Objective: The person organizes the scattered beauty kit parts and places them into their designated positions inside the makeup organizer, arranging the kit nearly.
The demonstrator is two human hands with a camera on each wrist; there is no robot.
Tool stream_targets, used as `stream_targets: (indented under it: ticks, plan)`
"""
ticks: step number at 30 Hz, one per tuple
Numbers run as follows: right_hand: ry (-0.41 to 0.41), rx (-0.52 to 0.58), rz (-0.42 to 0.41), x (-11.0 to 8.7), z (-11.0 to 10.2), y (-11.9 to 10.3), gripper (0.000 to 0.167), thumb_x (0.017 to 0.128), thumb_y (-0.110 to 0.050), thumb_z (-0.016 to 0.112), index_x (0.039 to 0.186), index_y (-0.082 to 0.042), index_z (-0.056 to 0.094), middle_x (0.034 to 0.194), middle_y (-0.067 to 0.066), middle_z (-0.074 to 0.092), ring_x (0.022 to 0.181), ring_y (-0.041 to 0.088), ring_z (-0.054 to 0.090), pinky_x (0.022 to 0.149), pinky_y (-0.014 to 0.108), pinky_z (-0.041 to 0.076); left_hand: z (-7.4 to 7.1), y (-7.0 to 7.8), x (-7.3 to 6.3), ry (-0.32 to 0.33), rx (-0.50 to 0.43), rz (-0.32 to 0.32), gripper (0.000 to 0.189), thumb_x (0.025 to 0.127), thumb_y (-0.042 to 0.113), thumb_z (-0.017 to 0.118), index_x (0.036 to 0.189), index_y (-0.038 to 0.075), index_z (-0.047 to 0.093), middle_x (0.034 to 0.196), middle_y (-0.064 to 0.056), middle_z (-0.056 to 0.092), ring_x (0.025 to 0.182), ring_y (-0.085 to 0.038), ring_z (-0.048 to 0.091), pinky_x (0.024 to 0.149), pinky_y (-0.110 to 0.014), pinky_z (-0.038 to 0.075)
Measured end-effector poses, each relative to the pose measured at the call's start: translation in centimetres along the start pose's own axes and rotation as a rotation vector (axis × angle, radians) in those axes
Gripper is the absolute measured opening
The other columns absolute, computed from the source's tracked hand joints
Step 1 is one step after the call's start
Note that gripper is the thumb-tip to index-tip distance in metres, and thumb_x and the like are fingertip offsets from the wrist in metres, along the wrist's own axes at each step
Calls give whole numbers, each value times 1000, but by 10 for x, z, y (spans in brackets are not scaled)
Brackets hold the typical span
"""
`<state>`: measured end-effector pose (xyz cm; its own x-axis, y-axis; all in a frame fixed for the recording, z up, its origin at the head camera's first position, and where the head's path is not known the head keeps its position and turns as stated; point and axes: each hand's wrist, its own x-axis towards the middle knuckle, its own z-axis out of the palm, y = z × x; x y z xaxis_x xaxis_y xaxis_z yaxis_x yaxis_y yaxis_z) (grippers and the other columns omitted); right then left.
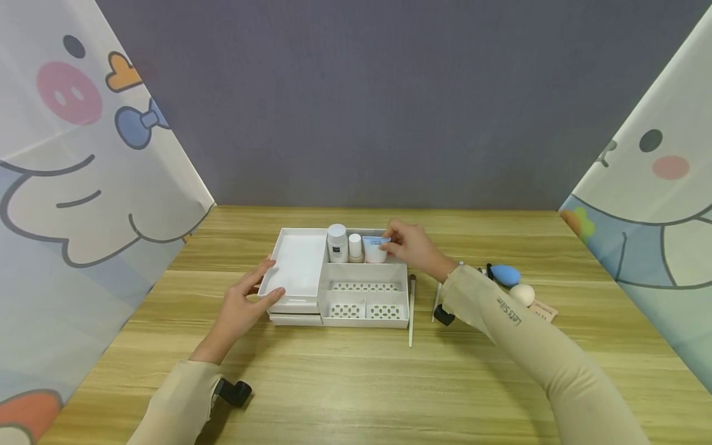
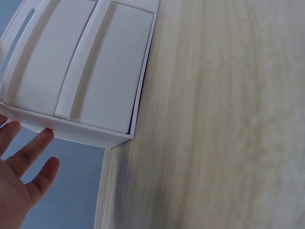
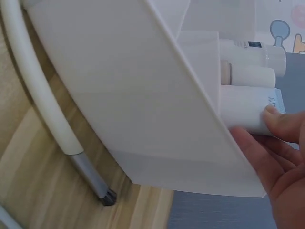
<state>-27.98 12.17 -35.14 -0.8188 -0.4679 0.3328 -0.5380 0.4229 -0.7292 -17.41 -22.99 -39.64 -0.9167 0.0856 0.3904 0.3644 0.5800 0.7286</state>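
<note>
A white desktop organizer with drawers on its left stands on the table. In its back compartment, a white bottle, a smaller white-capped bottle and a white-and-blue tube stand in a row. My right hand pinches the tube between thumb and fingers; in the right wrist view the tube sits partly below the organizer's rim. At the organizer's left side, my left hand rests against the edge with its fingers spread. In the left wrist view those fingers look extended beside the drawer unit.
A makeup brush lies along the organizer's right side, and another thin white stick lies farther right. Beyond my right forearm are a blue sponge, a white round sponge and a beige flat item. A grey panel stands behind.
</note>
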Motion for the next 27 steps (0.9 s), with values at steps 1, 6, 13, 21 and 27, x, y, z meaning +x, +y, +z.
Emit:
stream_targets:
  ticks: [1,6,13,21,27]
  plan:
    - [-8,-5,7,0,-1,0,12,90,3,70,92,1,58,87,16,71,75,26,70,65,29,58,0,0,0,0,-1,2,57,89,11,75,142,5,55,150,-12,45,127,-33,51,84,-10,42]
    - [-36,-27,46,1,-3,-4,11,91,1,69,93,0,58,89,15,71,78,26,70,66,29,58,0,1,0,-3,-4,3,57,90,12,75,142,6,55,150,-12,45,128,-34,51,84,-9,42]
    - [-72,-12,88,1,-6,-10,12,92,0,69,92,-1,57,91,16,71,81,26,70,69,31,59,0,1,-1,-1,-2,-7,57,90,13,75,143,7,55,150,-12,45,127,-34,52,83,-7,41]
    - [-82,13,104,1,-12,-10,12,91,-2,71,99,-2,63,95,13,70,86,27,68,73,36,59,-1,2,0,-8,-3,-14,56,91,15,75,143,7,55,151,-12,45,127,-33,51,84,-10,42]
    - [-54,28,101,2,-17,-8,18,88,-1,74,104,0,66,97,14,71,90,27,68,76,34,59,-1,2,0,-6,-3,-9,56,90,14,75,142,6,55,151,-13,45,125,-34,53,84,-11,43]
